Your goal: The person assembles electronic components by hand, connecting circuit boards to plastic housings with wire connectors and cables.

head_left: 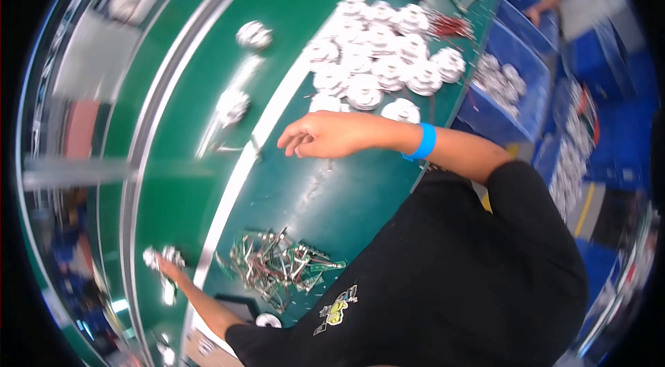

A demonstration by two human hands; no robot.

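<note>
Left hand (168, 267), lower left of frame, has its fingers right at two white round parts (172, 254) on the green belt (176, 204), too blurry to tell if they're pinching one, while the right hand (315, 138) near center is empty, fingers loosely curled. Looks like the belt-handling step to me, so the next move calls for a sure grip on one part. Further out: two more parts upper left, one tangled wire heap (273, 263) lower center, and one white pile (377, 55) upper center, fifteen-ish, overlapping.
</note>
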